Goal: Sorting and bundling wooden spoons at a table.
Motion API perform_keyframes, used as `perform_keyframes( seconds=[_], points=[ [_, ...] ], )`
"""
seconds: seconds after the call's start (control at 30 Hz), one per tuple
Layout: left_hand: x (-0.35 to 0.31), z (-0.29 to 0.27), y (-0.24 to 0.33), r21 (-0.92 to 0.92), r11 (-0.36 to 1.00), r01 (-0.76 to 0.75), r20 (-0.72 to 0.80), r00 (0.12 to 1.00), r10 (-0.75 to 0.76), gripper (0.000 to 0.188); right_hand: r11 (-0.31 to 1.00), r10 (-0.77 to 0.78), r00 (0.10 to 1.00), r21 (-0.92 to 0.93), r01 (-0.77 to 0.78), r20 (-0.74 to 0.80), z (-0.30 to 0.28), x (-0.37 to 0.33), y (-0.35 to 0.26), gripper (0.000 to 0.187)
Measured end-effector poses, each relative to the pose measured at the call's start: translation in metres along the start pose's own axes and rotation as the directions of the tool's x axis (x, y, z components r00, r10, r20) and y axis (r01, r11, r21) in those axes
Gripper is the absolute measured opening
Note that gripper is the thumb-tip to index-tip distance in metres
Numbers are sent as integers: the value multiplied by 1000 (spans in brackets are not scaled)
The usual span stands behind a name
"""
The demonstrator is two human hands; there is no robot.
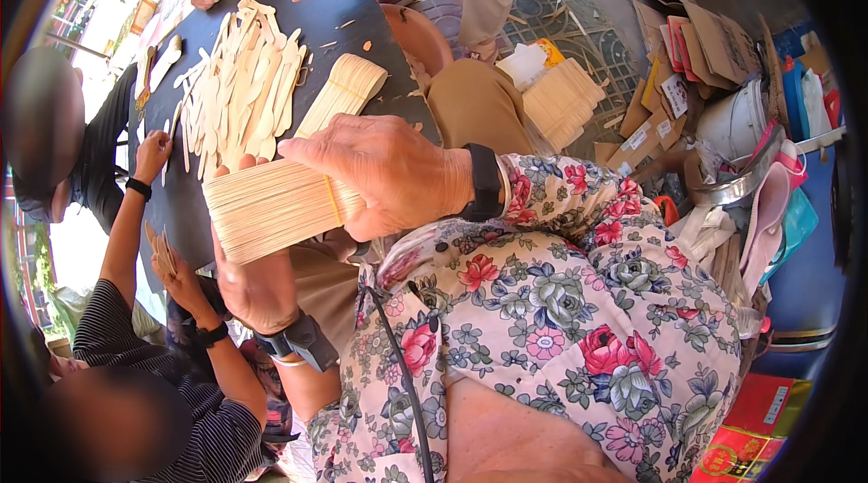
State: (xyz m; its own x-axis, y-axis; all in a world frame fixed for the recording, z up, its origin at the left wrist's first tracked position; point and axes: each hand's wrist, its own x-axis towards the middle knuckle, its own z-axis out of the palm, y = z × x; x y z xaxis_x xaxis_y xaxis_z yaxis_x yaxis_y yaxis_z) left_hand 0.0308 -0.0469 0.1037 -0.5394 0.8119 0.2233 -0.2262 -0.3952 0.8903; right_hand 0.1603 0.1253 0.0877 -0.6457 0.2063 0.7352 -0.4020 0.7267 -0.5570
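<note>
Pale wood is filling both bare hands: a thick stack of flat sticks [271,212] is resting between them at nine o'clock in the view. The left hand [258,288] is clasping it from underneath, its fingertips [249,160] showing past the twelve o'clock edge; I cannot tell whether its fingers are spread or pressed together. The right hand [384,171] is gripping the three o'clock end, one digit stretching along the upper edge, the others mostly hiding from view. A thin yellow band [333,198] is crossing the stack beside that hand. At eleven o'clock another wooden bundle [348,85] is lying on the dark table [366,26], near a heap of loose sticks [253,85] toward ten. Between eight and nine, a co-worker's hand [185,288] is holding a few sticks [161,252].
</note>
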Motion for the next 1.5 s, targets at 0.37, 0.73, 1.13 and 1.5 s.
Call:
perform_keyframes(
  seconds=[0.37,0.73,1.13,1.5],
  points=[
    [1,-6,-14,-24,938,345,-430,844,-321,45,942,-123,982,-293,162,146,8,-15,10,61],
    [-5,-27,-40,-202,872,445,-254,837,-485,55,977,88,993,-202,-71,75,-7,-54,22,59],
    [51,-73,-98,703,648,294,-431,900,60,25,664,740,661,-19,-747,-122,-176,-72,66,86],
    [47,-90,-87,836,489,247,-386,899,205,30,88,968,152,-299,-950,-199,-269,-214,155,51]
  ],
)
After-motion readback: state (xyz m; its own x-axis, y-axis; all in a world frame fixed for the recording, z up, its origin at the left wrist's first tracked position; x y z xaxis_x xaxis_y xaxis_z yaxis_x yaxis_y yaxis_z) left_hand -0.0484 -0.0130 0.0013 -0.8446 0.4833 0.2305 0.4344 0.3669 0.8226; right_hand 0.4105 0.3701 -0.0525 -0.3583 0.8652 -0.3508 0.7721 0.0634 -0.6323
